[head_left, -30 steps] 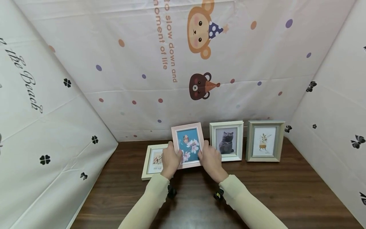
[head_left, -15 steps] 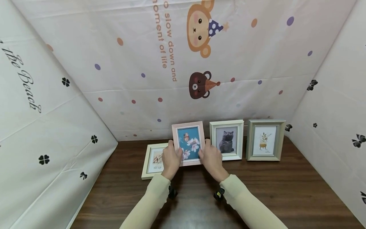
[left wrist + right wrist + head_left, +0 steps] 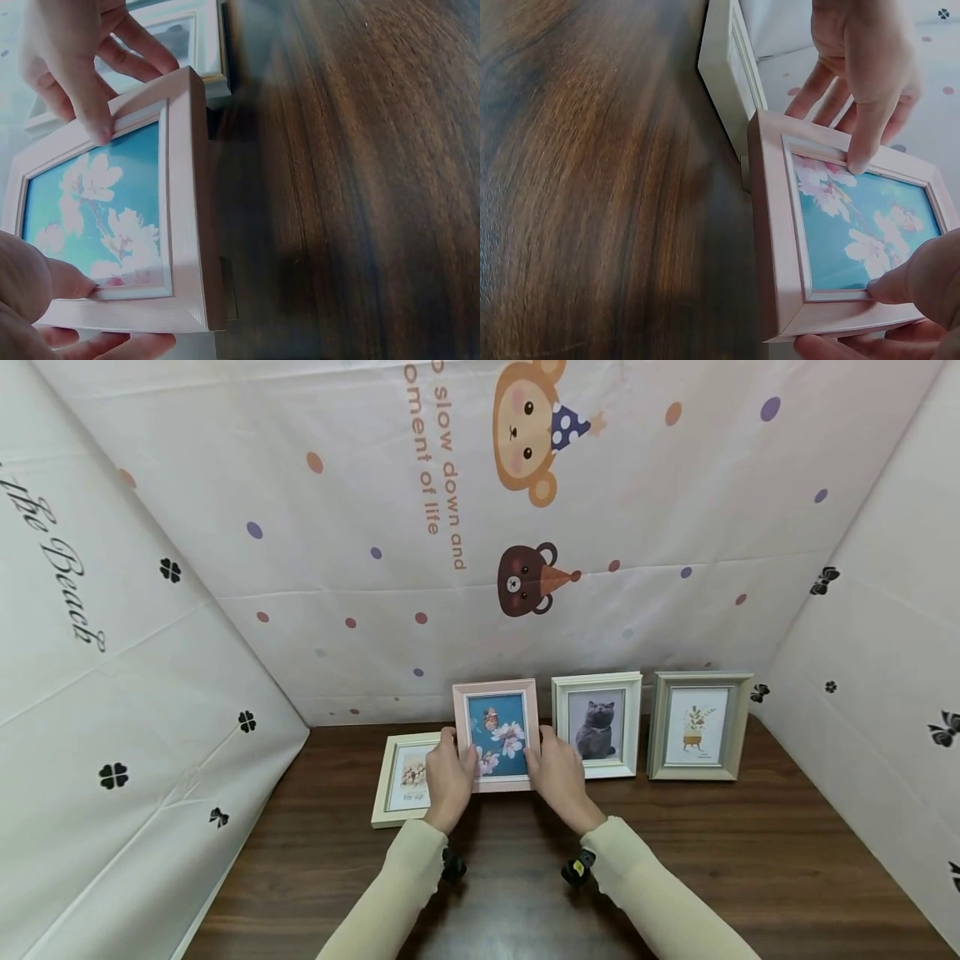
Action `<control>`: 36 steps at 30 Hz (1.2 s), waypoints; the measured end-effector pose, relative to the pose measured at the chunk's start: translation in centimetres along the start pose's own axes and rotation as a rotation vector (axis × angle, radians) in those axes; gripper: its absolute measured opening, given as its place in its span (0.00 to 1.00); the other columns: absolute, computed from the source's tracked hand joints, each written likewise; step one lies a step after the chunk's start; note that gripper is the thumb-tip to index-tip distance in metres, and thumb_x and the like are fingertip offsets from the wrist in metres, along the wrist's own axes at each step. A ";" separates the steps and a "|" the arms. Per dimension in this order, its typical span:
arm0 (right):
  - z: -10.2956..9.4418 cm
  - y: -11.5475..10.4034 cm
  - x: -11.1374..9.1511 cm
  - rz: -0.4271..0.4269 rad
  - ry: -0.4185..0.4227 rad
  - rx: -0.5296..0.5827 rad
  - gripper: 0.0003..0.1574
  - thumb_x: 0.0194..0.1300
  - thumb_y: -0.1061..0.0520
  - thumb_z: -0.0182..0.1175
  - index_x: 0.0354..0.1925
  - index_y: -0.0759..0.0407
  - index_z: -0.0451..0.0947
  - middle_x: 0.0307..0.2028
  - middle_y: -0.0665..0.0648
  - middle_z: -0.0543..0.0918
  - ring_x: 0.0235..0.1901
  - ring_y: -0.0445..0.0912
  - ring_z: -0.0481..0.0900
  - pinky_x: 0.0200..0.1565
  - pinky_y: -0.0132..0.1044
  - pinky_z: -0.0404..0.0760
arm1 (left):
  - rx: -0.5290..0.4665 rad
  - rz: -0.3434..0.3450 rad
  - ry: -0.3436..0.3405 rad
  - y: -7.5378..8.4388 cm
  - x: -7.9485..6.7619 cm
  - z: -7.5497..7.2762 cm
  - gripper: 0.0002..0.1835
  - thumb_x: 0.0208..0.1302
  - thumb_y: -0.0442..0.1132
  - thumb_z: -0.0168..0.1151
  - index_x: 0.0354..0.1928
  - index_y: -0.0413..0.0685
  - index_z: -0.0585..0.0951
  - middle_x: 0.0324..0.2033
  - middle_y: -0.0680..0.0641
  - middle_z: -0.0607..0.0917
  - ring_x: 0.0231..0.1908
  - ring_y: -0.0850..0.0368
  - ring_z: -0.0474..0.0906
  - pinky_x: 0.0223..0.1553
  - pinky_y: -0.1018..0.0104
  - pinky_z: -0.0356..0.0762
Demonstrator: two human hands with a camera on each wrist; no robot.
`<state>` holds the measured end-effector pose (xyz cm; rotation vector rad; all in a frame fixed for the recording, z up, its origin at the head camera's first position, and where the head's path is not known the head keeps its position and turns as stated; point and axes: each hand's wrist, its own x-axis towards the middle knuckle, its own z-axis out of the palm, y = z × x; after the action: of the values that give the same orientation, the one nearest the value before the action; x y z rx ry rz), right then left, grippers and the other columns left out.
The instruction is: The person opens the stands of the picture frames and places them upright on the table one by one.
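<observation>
A pink photo frame [image 3: 497, 735] with a blossom picture on blue stands nearly upright near the back wall. My left hand [image 3: 450, 777] grips its left side, thumb on the front. The right hand [image 3: 558, 777] holds the opposite side in the same way. In the left wrist view, the left hand's fingers [image 3: 112, 346] show behind the pink frame's edge. The right wrist view has the right thumb [image 3: 900, 283] pressing the frame's inner border. Just left, a cream photo frame [image 3: 390, 785] lies face up, partly hidden by my left hand.
Right of the pink frame stands a white photo frame [image 3: 597, 727] with a grey cat, close to my right hand. Farther right is a grey-green photo frame [image 3: 697, 727] with a plant picture. Dark wooden tabletop [image 3: 510, 893] extends toward me. A printed cloth wall [image 3: 337, 552] rises behind.
The pink frame has straightened from a slight lean to the left and shifted a little right. Both hands have kept their grip. The other frames have stayed in place.
</observation>
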<state>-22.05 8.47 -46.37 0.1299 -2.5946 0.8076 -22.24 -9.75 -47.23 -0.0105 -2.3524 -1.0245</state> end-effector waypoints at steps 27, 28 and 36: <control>-0.3 0.9 0.6 0.081 -0.094 0.015 0.33 0.70 0.51 0.66 0.66 0.67 0.73 0.33 0.63 0.87 0.31 0.58 0.86 0.31 0.55 0.83 | -0.146 -0.201 -0.131 -0.4 0.5 -0.5 0.18 0.60 0.35 0.75 0.51 0.37 0.85 0.29 0.44 0.87 0.28 0.54 0.86 0.29 0.58 0.84; -0.3 0.9 0.6 0.083 -0.096 0.007 0.33 0.71 0.51 0.66 0.66 0.67 0.73 0.36 0.65 0.87 0.31 0.59 0.86 0.32 0.55 0.83 | -0.145 -0.204 -0.132 -0.4 0.4 -0.6 0.18 0.59 0.36 0.76 0.51 0.38 0.85 0.29 0.45 0.87 0.28 0.55 0.86 0.29 0.59 0.84; -0.3 0.8 0.7 0.093 -0.108 -0.034 0.31 0.71 0.50 0.64 0.66 0.63 0.74 0.35 0.65 0.88 0.30 0.61 0.85 0.27 0.56 0.81 | -0.160 -0.198 -0.142 -0.4 0.0 -1.3 0.17 0.56 0.38 0.80 0.46 0.42 0.85 0.28 0.47 0.86 0.25 0.59 0.84 0.26 0.62 0.81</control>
<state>-22.71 9.28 -46.29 0.0445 -2.7319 0.8082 -21.70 -10.91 -46.81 0.0942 -2.4283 -1.3462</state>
